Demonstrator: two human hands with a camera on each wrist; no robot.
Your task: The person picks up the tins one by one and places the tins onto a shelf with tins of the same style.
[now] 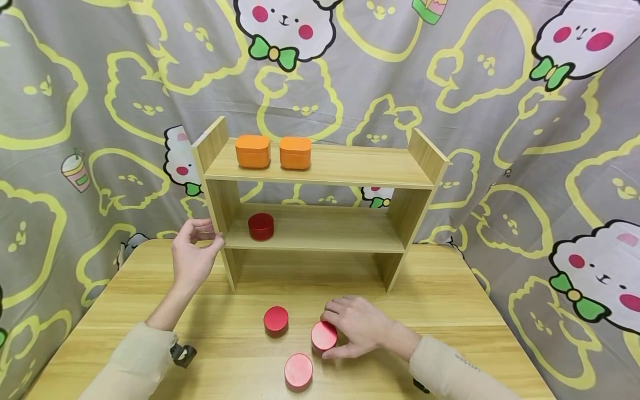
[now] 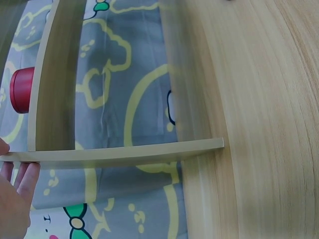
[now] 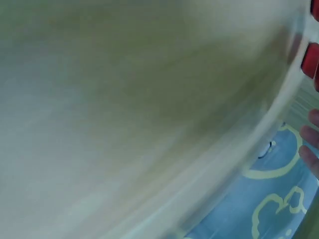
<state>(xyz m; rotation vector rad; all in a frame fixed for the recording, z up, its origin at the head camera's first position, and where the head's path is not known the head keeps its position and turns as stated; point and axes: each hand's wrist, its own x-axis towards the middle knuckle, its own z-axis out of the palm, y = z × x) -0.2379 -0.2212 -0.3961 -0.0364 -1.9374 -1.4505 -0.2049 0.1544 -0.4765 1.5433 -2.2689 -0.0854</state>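
My left hand (image 1: 194, 253) holds the left side panel of a wooden shelf (image 1: 320, 244), thumb at the front edge and fingers on the outer face. In the left wrist view, that hand (image 2: 17, 199) pinches the panel (image 2: 124, 153). On the table, my right hand (image 1: 357, 328) has its thumb and fingers around a round red tin (image 1: 324, 335). Two more red tins stand nearby, one red tin (image 1: 276, 320) farther back and one pinkish-lit tin (image 1: 298, 371) nearer me. Fingers (image 3: 310, 134) and a red tin (image 3: 311, 60) show at the right wrist view's edge.
Two orange boxes (image 1: 253, 151) (image 1: 295, 153) sit at the left of the top shelf. A dark red tin (image 1: 261, 226) stands at the left of the middle shelf. Behind the wooden table (image 1: 430, 316) hangs a patterned curtain (image 1: 380, 72). A blurred pale surface fills most of the right wrist view.
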